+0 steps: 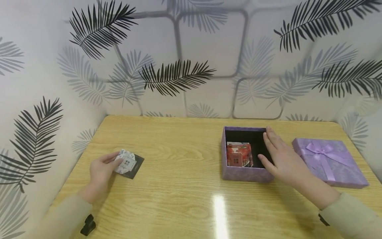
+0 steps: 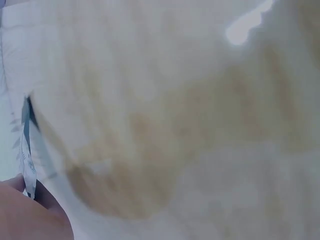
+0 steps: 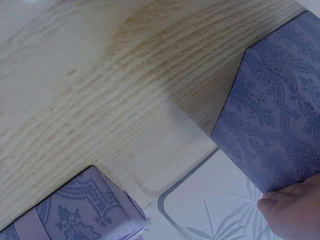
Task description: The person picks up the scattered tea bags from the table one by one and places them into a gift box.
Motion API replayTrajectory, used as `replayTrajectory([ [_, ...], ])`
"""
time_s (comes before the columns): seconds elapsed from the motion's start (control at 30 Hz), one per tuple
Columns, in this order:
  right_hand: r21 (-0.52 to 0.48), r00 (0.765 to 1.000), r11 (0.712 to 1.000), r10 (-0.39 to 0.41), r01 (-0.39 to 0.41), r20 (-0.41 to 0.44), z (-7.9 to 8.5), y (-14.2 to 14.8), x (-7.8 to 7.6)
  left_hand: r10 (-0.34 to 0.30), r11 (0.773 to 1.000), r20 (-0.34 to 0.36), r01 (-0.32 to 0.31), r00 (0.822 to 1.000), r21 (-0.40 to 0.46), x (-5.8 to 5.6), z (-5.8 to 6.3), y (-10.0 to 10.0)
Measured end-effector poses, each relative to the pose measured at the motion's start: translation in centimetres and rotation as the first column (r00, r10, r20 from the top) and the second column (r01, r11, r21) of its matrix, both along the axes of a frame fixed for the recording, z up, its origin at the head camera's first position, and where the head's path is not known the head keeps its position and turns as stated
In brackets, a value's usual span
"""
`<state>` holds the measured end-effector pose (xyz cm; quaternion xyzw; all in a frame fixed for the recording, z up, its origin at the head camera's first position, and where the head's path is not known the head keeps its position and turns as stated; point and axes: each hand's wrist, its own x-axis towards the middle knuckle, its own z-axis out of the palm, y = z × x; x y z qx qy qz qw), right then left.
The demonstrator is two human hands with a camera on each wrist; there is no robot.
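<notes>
My left hand (image 1: 102, 167) pinches a small flat packet (image 1: 126, 162), pale grey and white with a dark part and a printed label, above the table's left side. In the left wrist view the packet (image 2: 27, 157) appears nearly edge-on between thumb and fingers. My right hand (image 1: 279, 157) rests against the right side of an open purple box (image 1: 247, 174), fingers extended along the rim and thumb over the opening. Inside the box, at its left, stand red patterned packets (image 1: 238, 154). The right wrist view shows fingers (image 3: 292, 205) against the box's patterned outer wall (image 3: 280, 110).
To the right of the box lies its purple lid (image 1: 331, 162) with a lilac ribbon bow. Both lie on a wood-grain table (image 1: 173, 199) with a bright reflection near the front. A leaf-patterned wall covering (image 1: 206, 49) rises behind the table and at both sides.
</notes>
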<state>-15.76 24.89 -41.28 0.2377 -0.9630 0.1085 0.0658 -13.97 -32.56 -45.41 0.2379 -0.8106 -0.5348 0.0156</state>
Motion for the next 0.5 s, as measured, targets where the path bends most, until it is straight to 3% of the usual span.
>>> replayTrajectory([
  [0.13, -0.003, 1.000, 1.000, -0.003, 0.003, -0.004, 0.0, 0.0, 0.1, -0.015, 0.999, -0.004, 0.015, 1.000, 0.031, -0.9, 0.9, 0.4],
  [0.5, 0.002, 1.000, 1.000, 0.004, -0.004, -0.021, 0.1, 0.1, 0.2, -0.119, 0.993, -0.064, 0.119, 0.991, -0.003, -3.7, 3.0, 3.1],
])
